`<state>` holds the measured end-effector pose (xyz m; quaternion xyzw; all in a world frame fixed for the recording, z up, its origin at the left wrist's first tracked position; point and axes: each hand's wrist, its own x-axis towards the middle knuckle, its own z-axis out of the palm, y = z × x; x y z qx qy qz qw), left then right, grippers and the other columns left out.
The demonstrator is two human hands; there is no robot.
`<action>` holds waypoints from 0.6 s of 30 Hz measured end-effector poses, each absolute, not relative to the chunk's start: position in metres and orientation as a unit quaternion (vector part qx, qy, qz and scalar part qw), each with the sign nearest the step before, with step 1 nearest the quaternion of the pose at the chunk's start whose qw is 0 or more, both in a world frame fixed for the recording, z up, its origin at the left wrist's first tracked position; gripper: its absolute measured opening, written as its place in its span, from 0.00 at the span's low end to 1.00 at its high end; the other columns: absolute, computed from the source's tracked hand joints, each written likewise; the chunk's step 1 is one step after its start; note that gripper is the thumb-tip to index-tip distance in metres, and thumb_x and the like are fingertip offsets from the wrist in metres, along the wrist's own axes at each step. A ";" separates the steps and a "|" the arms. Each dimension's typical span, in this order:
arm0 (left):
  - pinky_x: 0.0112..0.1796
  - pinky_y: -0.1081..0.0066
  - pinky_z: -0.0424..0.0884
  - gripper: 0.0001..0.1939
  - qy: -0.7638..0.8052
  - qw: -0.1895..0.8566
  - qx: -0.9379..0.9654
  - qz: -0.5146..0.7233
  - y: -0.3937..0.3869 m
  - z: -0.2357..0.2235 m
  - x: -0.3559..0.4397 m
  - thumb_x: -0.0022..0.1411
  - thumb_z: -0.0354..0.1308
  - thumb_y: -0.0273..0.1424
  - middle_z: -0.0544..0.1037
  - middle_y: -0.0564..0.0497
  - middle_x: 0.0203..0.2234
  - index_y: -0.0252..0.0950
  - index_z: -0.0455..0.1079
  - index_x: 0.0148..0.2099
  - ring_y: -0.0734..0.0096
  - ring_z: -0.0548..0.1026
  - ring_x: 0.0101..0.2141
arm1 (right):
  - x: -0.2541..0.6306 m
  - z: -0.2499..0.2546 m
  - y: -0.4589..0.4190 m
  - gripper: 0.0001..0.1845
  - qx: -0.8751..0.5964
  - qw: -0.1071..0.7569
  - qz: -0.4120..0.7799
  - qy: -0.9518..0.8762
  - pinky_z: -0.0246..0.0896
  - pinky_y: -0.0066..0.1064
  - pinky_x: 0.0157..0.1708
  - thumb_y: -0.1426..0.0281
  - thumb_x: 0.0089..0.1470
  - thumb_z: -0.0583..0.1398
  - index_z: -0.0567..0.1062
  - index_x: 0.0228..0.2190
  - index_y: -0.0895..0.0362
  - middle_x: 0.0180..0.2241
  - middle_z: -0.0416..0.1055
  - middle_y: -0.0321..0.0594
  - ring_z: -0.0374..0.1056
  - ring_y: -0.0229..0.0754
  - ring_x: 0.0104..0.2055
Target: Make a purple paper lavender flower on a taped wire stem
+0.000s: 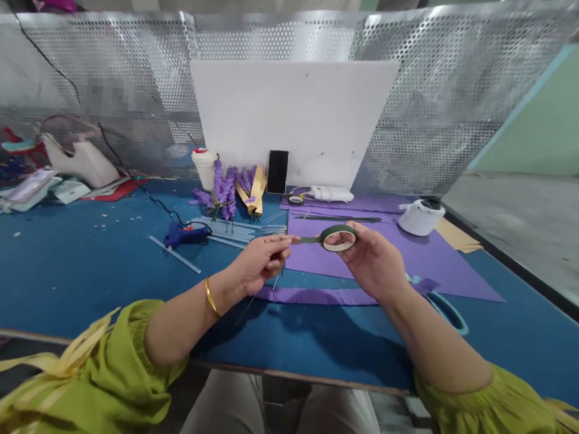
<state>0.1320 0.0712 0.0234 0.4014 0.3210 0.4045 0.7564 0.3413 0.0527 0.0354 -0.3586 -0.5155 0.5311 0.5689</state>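
Pinching the end of a green tape strip between thumb and finger, the left hand has its other fingers curled inward; whether these grip a wire is unclear. At its two o'clock, the right hand holds the tape roll by the edge, fingers partly bent. Purple ribbon lies at the roll's six o'clock, a glue gun at the left hand's nine.
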 end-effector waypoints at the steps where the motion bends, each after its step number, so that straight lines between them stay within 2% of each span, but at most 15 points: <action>1: 0.15 0.83 0.41 0.12 0.314 0.767 0.402 0.390 0.071 0.021 0.130 0.56 0.64 0.29 0.63 0.59 0.20 0.31 0.75 0.44 0.90 0.49 0.13 | 0.341 0.033 0.053 0.11 -0.357 0.571 0.539 -0.506 0.64 0.41 0.50 0.61 0.56 0.56 0.69 0.25 0.52 0.30 0.75 0.41 0.72 0.47 0.40; 5: 0.14 0.82 0.40 0.16 0.304 0.782 0.407 0.361 0.068 0.018 0.128 0.56 0.66 0.32 0.62 0.60 0.20 0.31 0.75 0.46 0.90 0.49 0.14 | 0.334 0.025 0.054 0.11 -0.375 0.552 0.548 -0.505 0.65 0.41 0.49 0.59 0.55 0.59 0.71 0.27 0.53 0.30 0.76 0.41 0.72 0.47 0.38; 13: 0.15 0.82 0.40 0.07 0.366 0.752 0.431 0.340 0.068 0.011 0.132 0.58 0.62 0.31 0.64 0.58 0.19 0.32 0.70 0.33 0.90 0.50 0.13 | 0.334 0.019 0.055 0.12 -0.394 0.544 0.532 -0.515 0.65 0.40 0.48 0.60 0.55 0.61 0.68 0.25 0.53 0.29 0.75 0.41 0.73 0.48 0.40; 18: 0.15 0.81 0.40 0.06 0.374 0.741 0.436 0.348 0.069 0.011 0.132 0.61 0.59 0.30 0.63 0.58 0.20 0.31 0.69 0.33 0.90 0.49 0.12 | 0.335 0.020 0.056 0.13 -0.391 0.557 0.519 -0.516 0.66 0.37 0.44 0.63 0.53 0.61 0.67 0.21 0.54 0.26 0.70 0.39 0.72 0.46 0.37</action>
